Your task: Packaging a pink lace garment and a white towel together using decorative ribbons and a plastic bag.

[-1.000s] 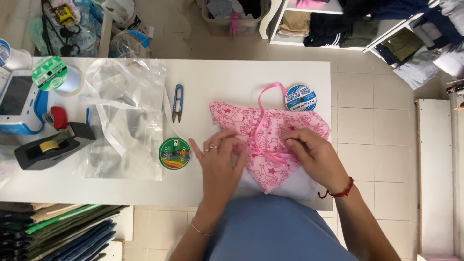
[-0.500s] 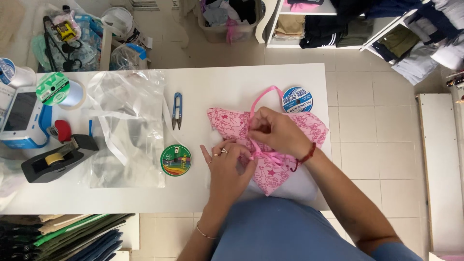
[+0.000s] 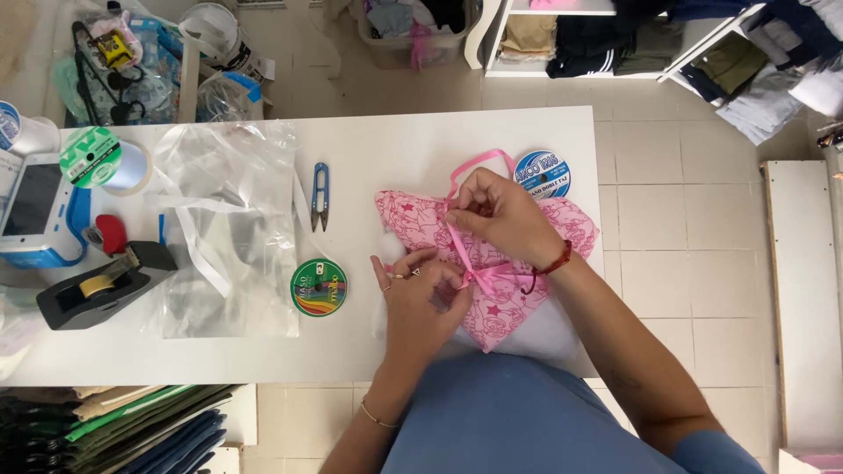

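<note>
- The pink printed fabric piece (image 3: pixel 518 290) lies near the front right corner of the white table (image 3: pixel 395 149), its lower point close to the front edge and its right corner just short of the table's right edge.
- A pink ribbon (image 3: pixel 464 254) runs across the fabric; one loop of it arches onto bare tabletop behind the fabric.
- The left hand (image 3: pixel 420 294) rests on the fabric's left part, fingertips pinched shut on the ribbon at its knot.
- The right hand (image 3: pixel 500 215) sits over the fabric's upper middle, fingers closed on the ribbon strand nearer the loop.
- Open room: a bare strip of table runs along the back edge, and another lies between the fabric and the clear plastic bag (image 3: pixel 228 228).
- Blue thread snips (image 3: pixel 320 195), one pair, lie in that gap, well apart from both hands.
- Three round ribbon spools: one with a blue and white label (image 3: pixel 541 173) just behind the right hand, one with a green rainbow label (image 3: pixel 318 287) left of the left hand, one with a green label (image 3: pixel 90 158) far left.
- One black tape dispenser (image 3: pixel 101 285) stands near the left front edge.
</note>
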